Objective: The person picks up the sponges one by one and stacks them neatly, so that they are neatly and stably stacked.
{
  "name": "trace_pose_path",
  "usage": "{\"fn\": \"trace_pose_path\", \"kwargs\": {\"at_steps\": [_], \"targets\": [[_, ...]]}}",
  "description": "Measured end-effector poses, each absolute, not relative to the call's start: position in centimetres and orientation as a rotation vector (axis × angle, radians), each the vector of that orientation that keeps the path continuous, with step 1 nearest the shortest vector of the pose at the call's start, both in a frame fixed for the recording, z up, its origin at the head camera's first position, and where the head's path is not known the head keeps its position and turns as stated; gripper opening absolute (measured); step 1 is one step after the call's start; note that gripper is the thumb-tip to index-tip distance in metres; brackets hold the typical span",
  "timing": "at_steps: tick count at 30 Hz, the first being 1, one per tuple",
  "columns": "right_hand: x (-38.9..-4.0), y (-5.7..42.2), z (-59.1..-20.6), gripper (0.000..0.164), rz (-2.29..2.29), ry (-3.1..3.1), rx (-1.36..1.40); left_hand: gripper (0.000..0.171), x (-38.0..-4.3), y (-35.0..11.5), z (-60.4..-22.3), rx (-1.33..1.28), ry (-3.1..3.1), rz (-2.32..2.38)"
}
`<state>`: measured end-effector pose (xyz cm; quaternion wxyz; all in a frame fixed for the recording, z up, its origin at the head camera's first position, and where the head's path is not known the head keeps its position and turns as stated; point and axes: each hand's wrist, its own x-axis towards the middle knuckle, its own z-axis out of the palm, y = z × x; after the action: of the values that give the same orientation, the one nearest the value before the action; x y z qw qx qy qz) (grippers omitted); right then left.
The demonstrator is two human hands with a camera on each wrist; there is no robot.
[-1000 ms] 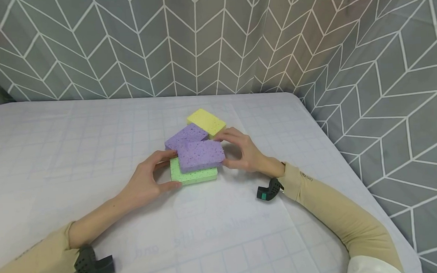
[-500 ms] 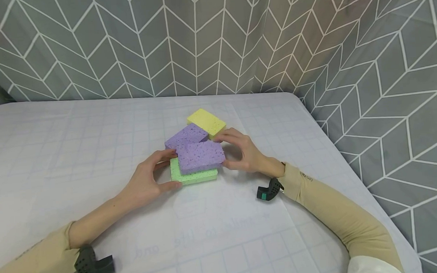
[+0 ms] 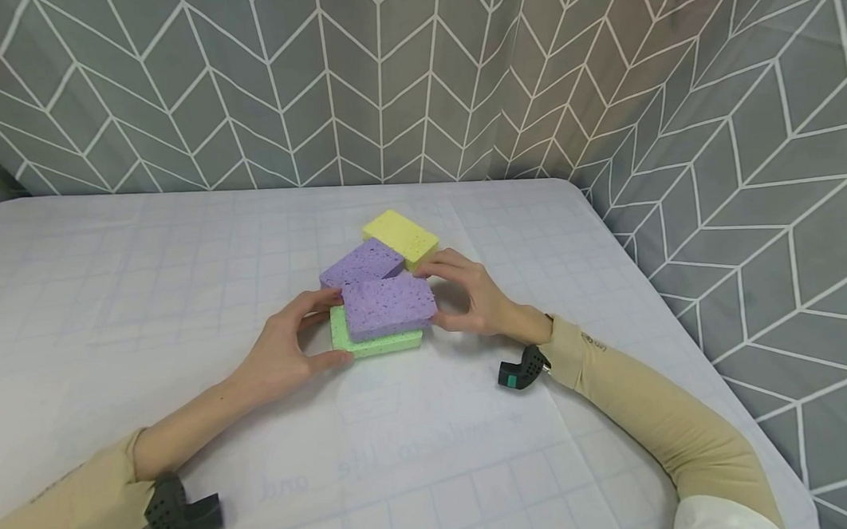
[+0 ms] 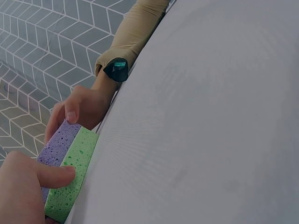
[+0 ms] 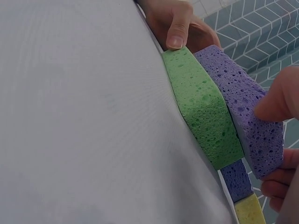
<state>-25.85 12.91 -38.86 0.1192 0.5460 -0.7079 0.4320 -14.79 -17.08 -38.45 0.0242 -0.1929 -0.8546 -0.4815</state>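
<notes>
My left hand [image 3: 280,353] grips the left end of a green sponge [image 3: 388,345], thumb on its front side and fingers behind. The left wrist view shows that thumb pressed along the green sponge's side [image 4: 79,151]. On top lies a purple sponge [image 3: 388,305], set slightly askew and covering most of the green one. Its right end is pinched between thumb and fingers of my right hand [image 3: 479,295]. From the right wrist, the purple sponge [image 5: 240,95] lies against the green sponge [image 5: 201,105], with a narrow gap at the near end.
Just behind the stack sits a second purple sponge [image 3: 361,261], angled, partly hidden by the front one. A yellow sponge [image 3: 402,238] lies beyond it, near my right fingertips. All rest on a white-covered table [image 3: 143,271], with a grey patterned curtain [image 3: 356,76] behind and at right.
The upper purple sponge has slid slightly toward me over the green one, so less of the green front shows. Both hands stay nearly in place.
</notes>
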Motion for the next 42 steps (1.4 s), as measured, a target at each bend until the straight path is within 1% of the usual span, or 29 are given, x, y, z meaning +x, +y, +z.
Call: {"fn": "trace_pose_path", "kwargs": {"at_steps": [23,42], "targets": [[-25.91,13.03,-38.86,0.057,1.259,-2.064,1.608,0.084,-14.8,-17.09,-38.52,-0.617,-2.626,-1.482],[-25.64,12.92,-38.82,0.056,1.237,-2.015,1.672,0.083,-14.77,-17.01,-38.47,-0.6,-2.644,-1.468]]}}
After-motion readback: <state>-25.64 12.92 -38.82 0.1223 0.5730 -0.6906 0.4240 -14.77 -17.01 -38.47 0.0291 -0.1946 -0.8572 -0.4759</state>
